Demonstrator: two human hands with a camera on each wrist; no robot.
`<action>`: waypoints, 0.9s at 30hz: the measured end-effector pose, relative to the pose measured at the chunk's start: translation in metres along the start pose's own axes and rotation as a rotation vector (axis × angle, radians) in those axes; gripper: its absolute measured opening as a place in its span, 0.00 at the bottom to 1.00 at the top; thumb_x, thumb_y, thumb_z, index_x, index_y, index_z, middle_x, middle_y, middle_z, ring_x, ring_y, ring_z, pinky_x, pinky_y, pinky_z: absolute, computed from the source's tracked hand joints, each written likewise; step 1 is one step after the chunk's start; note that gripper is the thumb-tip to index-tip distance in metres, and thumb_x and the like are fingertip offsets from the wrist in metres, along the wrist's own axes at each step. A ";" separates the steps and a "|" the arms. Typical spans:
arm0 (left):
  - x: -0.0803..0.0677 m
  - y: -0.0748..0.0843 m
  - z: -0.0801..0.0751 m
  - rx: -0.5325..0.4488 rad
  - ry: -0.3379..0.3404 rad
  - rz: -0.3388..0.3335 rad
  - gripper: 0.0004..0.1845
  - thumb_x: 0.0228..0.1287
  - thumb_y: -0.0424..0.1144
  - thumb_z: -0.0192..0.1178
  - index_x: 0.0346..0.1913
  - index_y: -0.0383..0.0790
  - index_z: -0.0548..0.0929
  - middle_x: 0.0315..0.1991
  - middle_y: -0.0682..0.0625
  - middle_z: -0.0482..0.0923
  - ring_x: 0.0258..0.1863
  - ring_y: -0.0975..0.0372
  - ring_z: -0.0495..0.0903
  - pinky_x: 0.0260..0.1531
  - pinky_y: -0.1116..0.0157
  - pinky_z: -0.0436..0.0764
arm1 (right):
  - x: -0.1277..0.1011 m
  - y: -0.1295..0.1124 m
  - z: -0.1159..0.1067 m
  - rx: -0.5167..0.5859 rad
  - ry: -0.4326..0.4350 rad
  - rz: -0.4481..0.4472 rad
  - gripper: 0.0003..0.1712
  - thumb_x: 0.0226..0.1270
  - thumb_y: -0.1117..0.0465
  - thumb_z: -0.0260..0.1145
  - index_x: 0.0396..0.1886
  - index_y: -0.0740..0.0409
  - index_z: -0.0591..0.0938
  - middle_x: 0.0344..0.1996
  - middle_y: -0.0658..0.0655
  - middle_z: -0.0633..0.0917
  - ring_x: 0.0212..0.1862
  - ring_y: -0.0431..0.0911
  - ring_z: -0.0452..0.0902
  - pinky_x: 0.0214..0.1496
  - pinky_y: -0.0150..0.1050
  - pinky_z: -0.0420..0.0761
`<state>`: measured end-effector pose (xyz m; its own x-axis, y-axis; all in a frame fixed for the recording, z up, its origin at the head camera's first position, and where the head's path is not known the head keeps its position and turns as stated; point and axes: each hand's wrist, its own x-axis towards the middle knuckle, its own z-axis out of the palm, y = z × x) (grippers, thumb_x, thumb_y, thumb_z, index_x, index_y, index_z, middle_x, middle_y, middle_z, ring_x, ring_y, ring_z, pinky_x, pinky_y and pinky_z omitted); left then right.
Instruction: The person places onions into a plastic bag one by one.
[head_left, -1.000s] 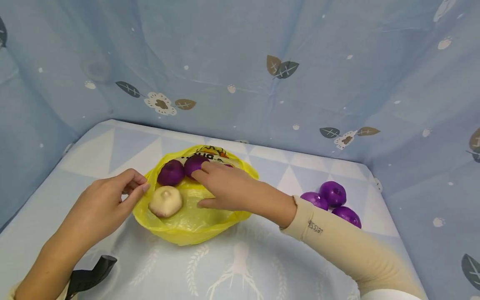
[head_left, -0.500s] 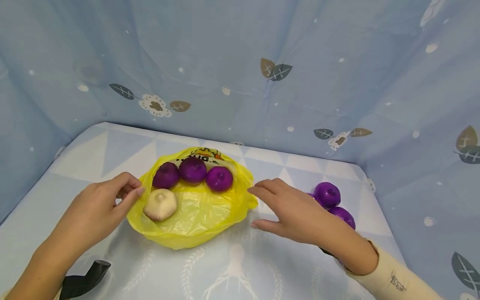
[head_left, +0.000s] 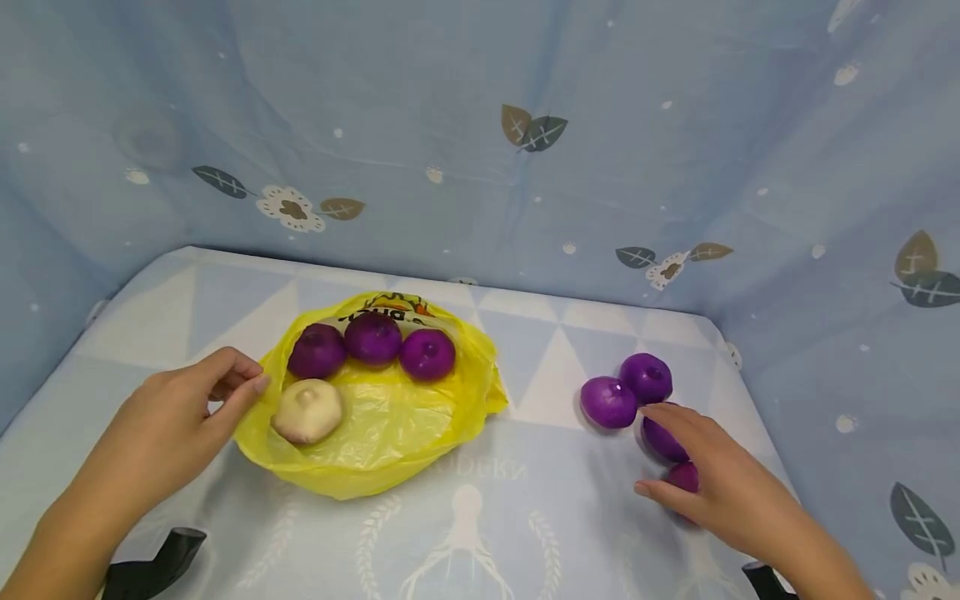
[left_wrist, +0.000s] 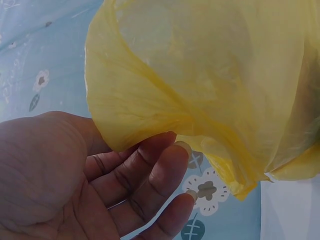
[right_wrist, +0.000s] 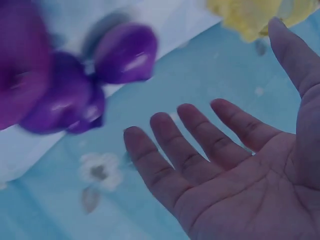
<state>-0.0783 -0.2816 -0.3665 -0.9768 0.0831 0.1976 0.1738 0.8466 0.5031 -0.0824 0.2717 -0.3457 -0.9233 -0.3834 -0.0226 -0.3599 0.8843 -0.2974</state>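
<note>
Head view: left hand (head_left: 168,417) pinches the crinkled yellow plastic bag's (head_left: 375,433) rim at centre left; right hand (head_left: 712,487), fingers spread and holding nothing, reaches over round purple onions (head_left: 609,402) at lower right.

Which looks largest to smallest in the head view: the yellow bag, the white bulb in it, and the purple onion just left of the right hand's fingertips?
1. Yellow bag, clearly the largest.
2 and 3. White bulb and purple onion: they look about alike, too close to rank.

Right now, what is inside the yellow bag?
The yellow bag holds three purple onions in a row at its back and one white garlic bulb near the left hand, which pinches the rim. Anything under the folds is hidden.
</note>
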 end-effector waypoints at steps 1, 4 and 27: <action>0.000 -0.001 0.000 0.002 0.002 -0.005 0.06 0.76 0.42 0.65 0.48 0.44 0.83 0.39 0.54 0.86 0.40 0.50 0.85 0.37 0.45 0.84 | -0.004 0.006 0.001 0.004 0.006 0.017 0.51 0.61 0.31 0.74 0.76 0.52 0.71 0.70 0.59 0.74 0.70 0.60 0.69 0.63 0.68 0.74; -0.001 -0.002 0.000 0.008 0.011 -0.014 0.06 0.76 0.41 0.65 0.48 0.44 0.83 0.39 0.53 0.86 0.39 0.50 0.85 0.37 0.47 0.84 | -0.013 0.023 0.003 0.010 0.002 0.063 0.54 0.58 0.34 0.78 0.76 0.56 0.69 0.70 0.63 0.73 0.68 0.64 0.67 0.61 0.72 0.73; -0.002 0.001 -0.004 -0.006 0.015 -0.019 0.07 0.76 0.41 0.65 0.49 0.42 0.83 0.39 0.51 0.87 0.38 0.47 0.86 0.37 0.42 0.84 | -0.044 0.078 0.054 -0.035 -0.059 0.298 0.54 0.55 0.40 0.82 0.72 0.66 0.70 0.59 0.70 0.75 0.55 0.65 0.79 0.54 0.68 0.80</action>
<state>-0.0756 -0.2834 -0.3634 -0.9778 0.0592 0.2009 0.1563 0.8446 0.5121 -0.0623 0.3437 -0.4198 -0.9799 -0.1192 -0.1597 -0.0793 0.9685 -0.2362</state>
